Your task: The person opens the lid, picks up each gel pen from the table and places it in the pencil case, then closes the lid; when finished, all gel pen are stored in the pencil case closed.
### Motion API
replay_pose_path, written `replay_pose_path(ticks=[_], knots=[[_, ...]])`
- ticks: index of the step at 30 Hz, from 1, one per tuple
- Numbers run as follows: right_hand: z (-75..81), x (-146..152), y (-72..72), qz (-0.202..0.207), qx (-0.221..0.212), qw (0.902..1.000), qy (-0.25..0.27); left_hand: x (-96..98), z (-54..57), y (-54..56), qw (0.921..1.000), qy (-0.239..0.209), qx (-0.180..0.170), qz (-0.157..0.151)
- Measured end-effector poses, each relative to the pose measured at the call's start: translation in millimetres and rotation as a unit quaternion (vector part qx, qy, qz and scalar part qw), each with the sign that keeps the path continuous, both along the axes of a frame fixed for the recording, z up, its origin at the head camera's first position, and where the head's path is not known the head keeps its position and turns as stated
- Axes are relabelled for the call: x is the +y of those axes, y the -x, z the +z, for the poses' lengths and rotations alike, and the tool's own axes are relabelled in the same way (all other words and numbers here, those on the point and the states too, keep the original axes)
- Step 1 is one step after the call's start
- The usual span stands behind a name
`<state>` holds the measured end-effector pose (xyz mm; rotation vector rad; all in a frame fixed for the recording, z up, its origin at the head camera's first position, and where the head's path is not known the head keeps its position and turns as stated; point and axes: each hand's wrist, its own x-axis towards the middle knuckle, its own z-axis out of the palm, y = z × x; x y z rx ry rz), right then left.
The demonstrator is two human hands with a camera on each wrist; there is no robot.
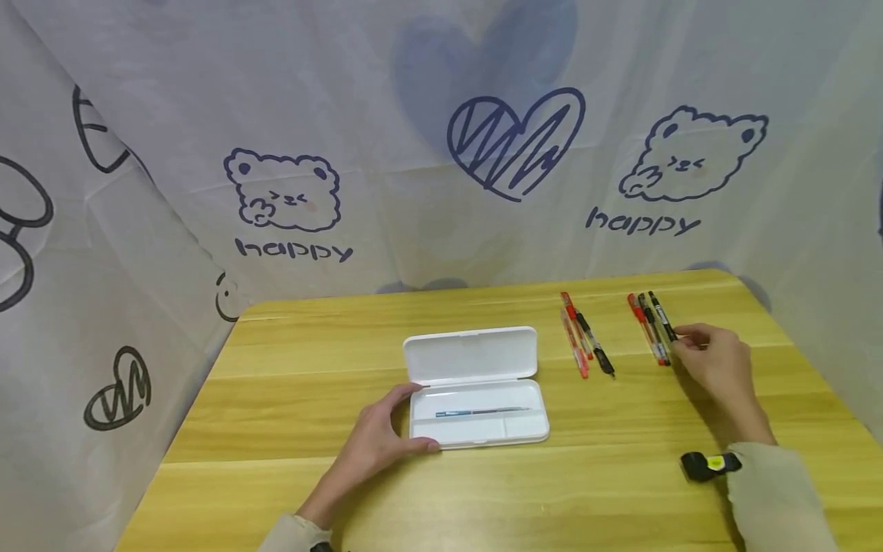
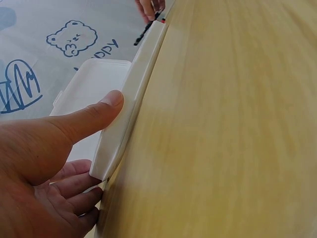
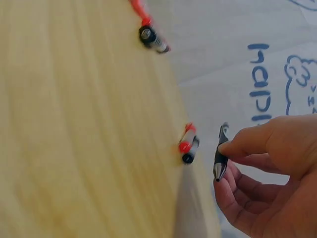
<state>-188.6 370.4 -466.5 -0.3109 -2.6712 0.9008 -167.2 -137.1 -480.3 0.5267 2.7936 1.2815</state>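
A white pencil case (image 1: 422,438) lies open on the table, its lid (image 1: 471,356) tipped back and a slim blue pen (image 1: 476,412) inside. My left hand (image 1: 375,437) holds the case's left end, thumb at the front edge and fingers round the back corner; the left wrist view shows the thumb (image 2: 101,111) on the white side. Between thumb and fingers, my right hand (image 1: 720,364) pinches a black pen (image 3: 221,153), raised off the table in the right wrist view. Beside it lie a red pen (image 1: 648,330) and another black pen (image 1: 651,326).
A second group of pens, with red pens (image 1: 571,330) and a black pen (image 1: 596,345), lies between the case and my right hand. Behind the wooden table (image 1: 310,345) hangs a printed white curtain (image 1: 393,192). A black strap (image 1: 700,466) sticks out at my right wrist.
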Motion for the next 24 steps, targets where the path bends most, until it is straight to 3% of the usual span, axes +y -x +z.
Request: replay_pose_path(ticks=[17, 24], knots=[[37.0, -48.6, -3.8, 0.053, 0.109, 0.9924, 0.025, -0.3, -0.4, -0.9, 1.0000, -0.004, 0.001, -0.001], [43.5, -81.9, -2.9, 0.097, 0.157, 0.9825, 0.024, -0.6, 0.5, 0.0, 1.0000, -0.005, 0.005, -0.004]])
